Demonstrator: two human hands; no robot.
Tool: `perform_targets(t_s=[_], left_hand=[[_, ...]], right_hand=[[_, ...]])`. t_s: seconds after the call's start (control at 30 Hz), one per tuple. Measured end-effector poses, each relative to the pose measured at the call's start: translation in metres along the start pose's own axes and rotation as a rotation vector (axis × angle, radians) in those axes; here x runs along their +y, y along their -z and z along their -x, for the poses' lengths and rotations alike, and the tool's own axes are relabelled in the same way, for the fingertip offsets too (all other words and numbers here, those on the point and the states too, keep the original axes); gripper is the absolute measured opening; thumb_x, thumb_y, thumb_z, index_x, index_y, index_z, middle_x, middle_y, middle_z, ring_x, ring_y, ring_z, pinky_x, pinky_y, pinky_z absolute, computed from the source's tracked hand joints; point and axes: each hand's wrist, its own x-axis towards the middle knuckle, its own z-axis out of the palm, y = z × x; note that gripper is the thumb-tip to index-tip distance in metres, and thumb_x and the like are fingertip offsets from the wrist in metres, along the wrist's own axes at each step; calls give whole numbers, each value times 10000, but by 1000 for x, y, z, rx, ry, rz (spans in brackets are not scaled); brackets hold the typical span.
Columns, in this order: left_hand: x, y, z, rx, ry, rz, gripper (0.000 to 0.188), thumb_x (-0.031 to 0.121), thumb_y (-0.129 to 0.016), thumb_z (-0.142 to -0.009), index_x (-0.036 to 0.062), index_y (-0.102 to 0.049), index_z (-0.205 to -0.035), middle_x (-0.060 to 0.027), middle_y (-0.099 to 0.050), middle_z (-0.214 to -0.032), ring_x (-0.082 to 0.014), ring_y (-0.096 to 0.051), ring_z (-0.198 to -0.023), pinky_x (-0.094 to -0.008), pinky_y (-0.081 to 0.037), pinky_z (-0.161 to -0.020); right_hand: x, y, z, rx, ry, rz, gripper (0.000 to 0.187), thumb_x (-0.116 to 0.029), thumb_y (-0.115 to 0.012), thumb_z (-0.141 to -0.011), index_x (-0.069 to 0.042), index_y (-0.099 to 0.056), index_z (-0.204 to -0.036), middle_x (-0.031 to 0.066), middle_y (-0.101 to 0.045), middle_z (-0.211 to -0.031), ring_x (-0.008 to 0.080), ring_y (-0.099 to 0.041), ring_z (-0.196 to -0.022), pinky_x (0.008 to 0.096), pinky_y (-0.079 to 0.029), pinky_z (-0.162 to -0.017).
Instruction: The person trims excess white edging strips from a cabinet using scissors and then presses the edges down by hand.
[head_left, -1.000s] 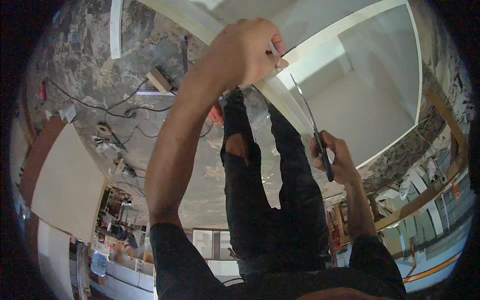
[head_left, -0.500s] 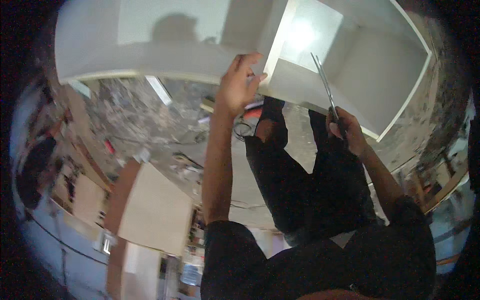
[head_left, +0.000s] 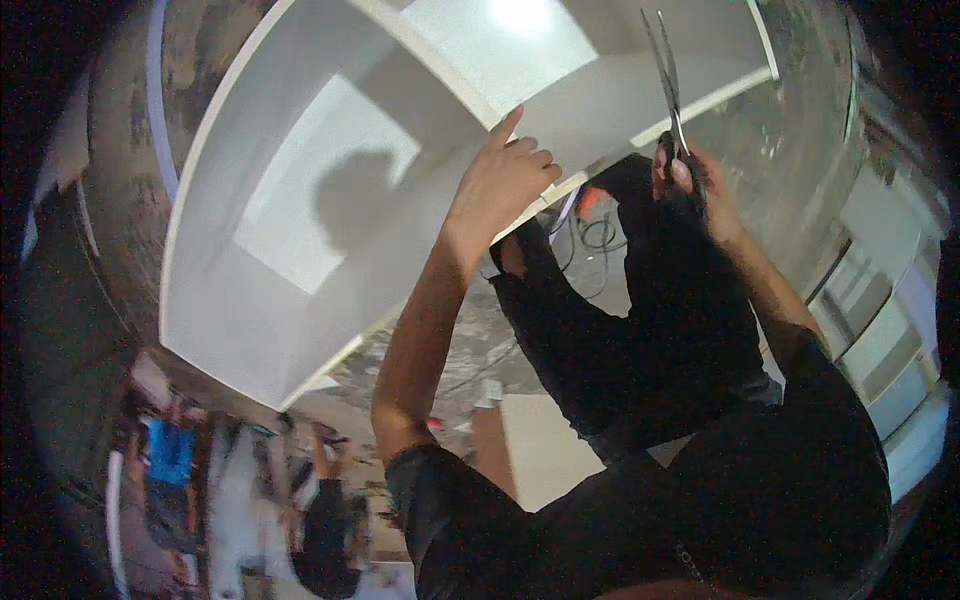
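In front of me is a pale grey, open-fronted cabinet (head_left: 240,320) with cream edges and an upright divider (head_left: 425,50) between two compartments. My left hand (head_left: 505,180) lies at its near edge, close to the divider's lower end. The index finger is stretched out toward the divider and the other fingers are loosely bent, with nothing in them. On the right, my right hand (head_left: 705,190) is closed around the dark handles of long metal scissors (head_left: 670,85). Their blades point up, slightly parted, in front of the cabinet's near edge.
Under the cabinet's edge lie a coiled dark cable (head_left: 600,235) and a red item (head_left: 592,203) near my feet. A cream panel (head_left: 550,445) stands behind my left arm. Two people (head_left: 170,480) show at the lower left, and pale panels (head_left: 880,350) at the right.
The view has turned, so the cabinet now slants and more of its left compartment shows. My left index finger has straightened near the divider. The scissors stay in my right hand, higher in the picture.
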Motion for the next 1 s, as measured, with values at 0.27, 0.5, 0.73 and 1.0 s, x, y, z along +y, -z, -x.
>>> perform_targets(t_s=[0.27, 0.5, 0.73, 1.0], left_hand=[[-8, -20, -6, -128, -190, -142, 344, 88, -598, -795, 199, -621, -1120, 35, -587, -1082, -139, -540, -1114, -546, -199, -1161], [-12, -6, -14, 0, -290, -40, 261, 105, -625, -785, 134, -647, -1044, -3, -582, -1055, -180, -559, -1075, -598, -287, -1112], [-20, -18, -14, 83, -332, 102, 192, 85, -660, -785, 116, -695, -972, 15, -618, -938, -150, -614, -935, -560, -315, -1090], [-26, -21, -20, 265, -425, 191, 254, 0, -710, -694, 110, -689, -921, 19, -612, -1017, -186, -622, -899, -529, -406, -1015]], right_hand=[[64, 5, 37, 200, -14, 32, 319, -350, -652, -880, -46, -565, -923, 7, -523, -720, 100, -509, -682, 268, -419, -628], [108, -62, 65, 347, 50, -88, 281, -202, -739, -808, -28, -547, -917, 37, -524, -729, 108, -467, -663, 288, -423, -625], [126, -178, 71, 634, -71, 2, 250, -142, -689, -819, -29, -524, -969, 76, -554, -762, 158, -529, -692, 299, -433, -646], [138, -249, 28, 882, -97, -150, 280, -171, -704, -810, 14, -523, -919, 103, -583, -735, 128, -539, -656, 295, -448, -604]])
